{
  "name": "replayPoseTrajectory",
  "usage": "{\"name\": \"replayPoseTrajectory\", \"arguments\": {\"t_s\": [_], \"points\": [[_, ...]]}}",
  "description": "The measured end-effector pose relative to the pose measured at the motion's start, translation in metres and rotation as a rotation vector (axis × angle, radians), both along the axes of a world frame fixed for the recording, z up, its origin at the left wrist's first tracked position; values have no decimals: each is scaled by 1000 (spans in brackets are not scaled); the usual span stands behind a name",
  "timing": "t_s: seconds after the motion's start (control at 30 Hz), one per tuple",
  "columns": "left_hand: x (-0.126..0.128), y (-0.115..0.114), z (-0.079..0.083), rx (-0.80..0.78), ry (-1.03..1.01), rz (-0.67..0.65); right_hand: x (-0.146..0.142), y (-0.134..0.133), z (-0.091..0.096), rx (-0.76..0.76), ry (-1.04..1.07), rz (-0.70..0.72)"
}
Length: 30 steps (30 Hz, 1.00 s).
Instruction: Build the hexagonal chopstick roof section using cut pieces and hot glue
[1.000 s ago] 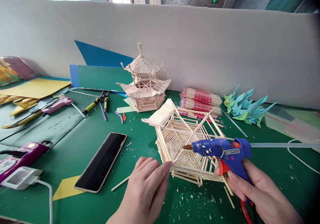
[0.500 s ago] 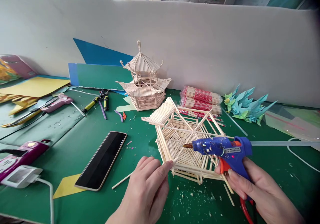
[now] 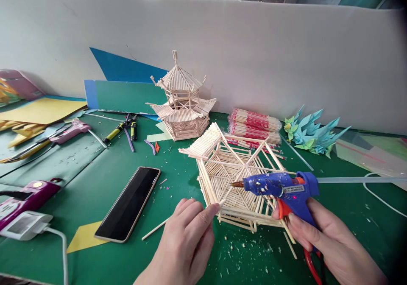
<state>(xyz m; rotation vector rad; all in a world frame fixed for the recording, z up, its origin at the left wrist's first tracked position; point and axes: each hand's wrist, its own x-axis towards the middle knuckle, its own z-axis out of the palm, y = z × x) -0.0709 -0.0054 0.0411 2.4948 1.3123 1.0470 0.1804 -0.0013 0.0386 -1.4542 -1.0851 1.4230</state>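
Note:
A hexagonal frame of wooden sticks (image 3: pixel 235 182) lies on the green table (image 3: pixel 95 183) in front of me. My left hand (image 3: pixel 187 240) pinches a thin wooden stick (image 3: pixel 221 202) that rests against the frame's near left edge. My right hand (image 3: pixel 327 240) grips a blue hot glue gun (image 3: pixel 282 189), finger on its orange trigger. The gun's nozzle points left over the middle of the frame, just above the sticks. A clear glue rod sticks out of the gun's back toward the right.
A finished stick pagoda (image 3: pixel 182 102) stands behind the frame, next to wrapped stick bundles (image 3: pixel 254 126) and paper cranes (image 3: pixel 313 132). A phone (image 3: pixel 129 204) lies left of my hand, with a loose stick (image 3: pixel 155 230). Pliers (image 3: pixel 122 130), purple glue guns (image 3: pixel 28 194) and coloured paper sit at left.
The view has shifted slightly. The glue gun has drifted a little left and up over the frame. My left hand keeps its pinch on the stick.

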Motion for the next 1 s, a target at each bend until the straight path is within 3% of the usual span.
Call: {"name": "replayPoseTrajectory", "arguments": {"t_s": [0.47, 0.73, 1.0], "points": [[2, 2, 1, 22, -39, -11, 12, -1, -10, 4, 19, 116], [-3, -6, 3, -70, -57, 113, 8, 1, -6, 22, 8, 98], [6, 5, 1, 12, -26, 108, 11, 1, -12, 10, -19, 123]]}}
